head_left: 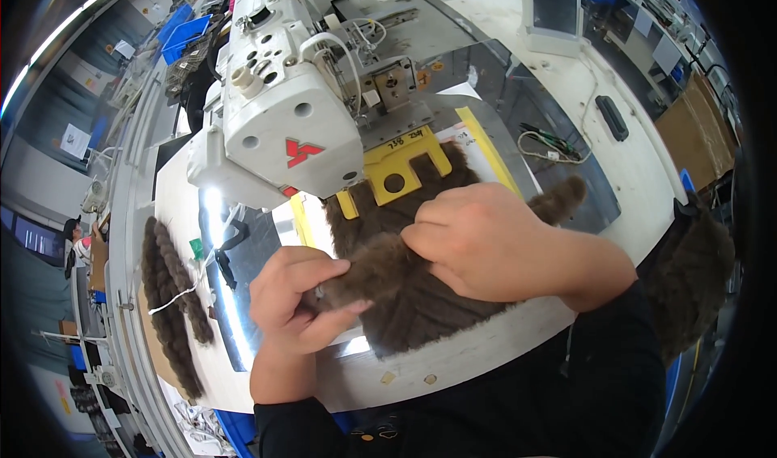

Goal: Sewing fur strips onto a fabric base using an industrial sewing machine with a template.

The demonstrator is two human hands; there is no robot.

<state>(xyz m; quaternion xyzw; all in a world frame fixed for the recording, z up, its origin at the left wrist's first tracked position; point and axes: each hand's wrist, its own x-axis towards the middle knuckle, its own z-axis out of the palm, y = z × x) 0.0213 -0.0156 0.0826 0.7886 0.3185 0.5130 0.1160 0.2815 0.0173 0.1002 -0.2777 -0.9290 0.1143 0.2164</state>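
Far left on the table (477,361) there's a bundle of brown fur strips (166,312) with a white cord across it, then a black strap-like bit (232,248) lying on the shiny plate. Next comes the left hand (299,296), fingers curled round a brown fur strip (380,268), tips apart with the pile between them. Above that sits the white sewing machine head (279,126), with a yellow clamp plate (396,175) over the far end of a brown fur panel (429,316). That panel lies flat beneath both hands, and the strip is bunched on top of it. The right hand (494,239) has its thumb and fingers pinched together on the strip's other side, and past it a fluffy fur end (562,199) pokes out; can't tell if it's the same piece. What could go wrong, imo: uneven pulling could skew the strip or drag the panel askew under the clamp, loose pile could snag at the plate's edge, and fingers straying under the head could get nipped if it ran. As for markings, there's a red logo on the head and black handwritten-looking characters on the yellow plate; the wall papers are too small to read.
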